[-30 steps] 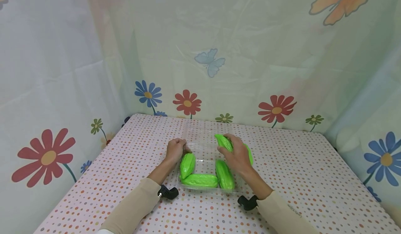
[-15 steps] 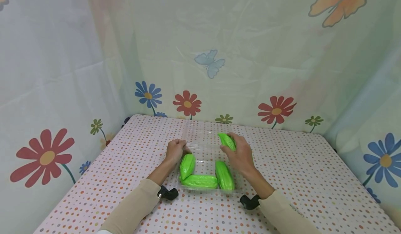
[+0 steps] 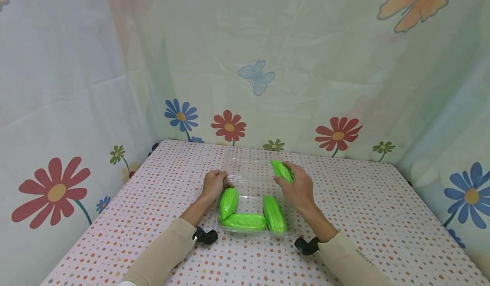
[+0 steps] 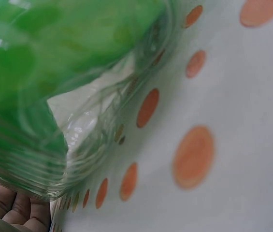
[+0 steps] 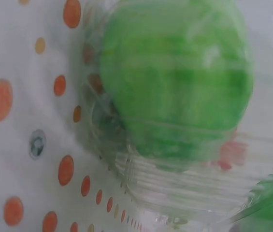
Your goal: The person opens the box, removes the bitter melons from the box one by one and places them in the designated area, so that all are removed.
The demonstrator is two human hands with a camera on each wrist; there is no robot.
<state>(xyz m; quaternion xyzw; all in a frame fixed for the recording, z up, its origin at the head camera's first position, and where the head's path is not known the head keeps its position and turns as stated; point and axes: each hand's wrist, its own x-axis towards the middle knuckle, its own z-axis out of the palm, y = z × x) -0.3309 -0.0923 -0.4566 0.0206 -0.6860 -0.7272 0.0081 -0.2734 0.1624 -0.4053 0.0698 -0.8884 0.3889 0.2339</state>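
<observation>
A clear plastic clamshell box [image 3: 250, 201] lies with its lid [image 3: 246, 160] folded back. Inside it, one green bitter gourd [image 3: 229, 203] stands along the left wall. A second bitter gourd [image 3: 245, 221] lies along the front, and a third bitter gourd [image 3: 274, 214] along the right. My left hand [image 3: 214, 186] pinches the box near its back left corner, by the hinge. In my right hand [image 3: 298, 188] another bitter gourd [image 3: 282, 172] is gripped above the back right corner; the palm hides part of it.
A table with a dotted cover [image 3: 363, 209] carries the box. Flowered fabric walls [image 3: 291, 98] stand behind it and on both sides. Black wrist cameras [image 3: 206, 235] sit on both forearms, close to the box's front corners.
My right hand has shifted slightly right with the gripped bitter gourd. A green part seen right of that hand earlier is out of sight. My left hand stays put on the box.
</observation>
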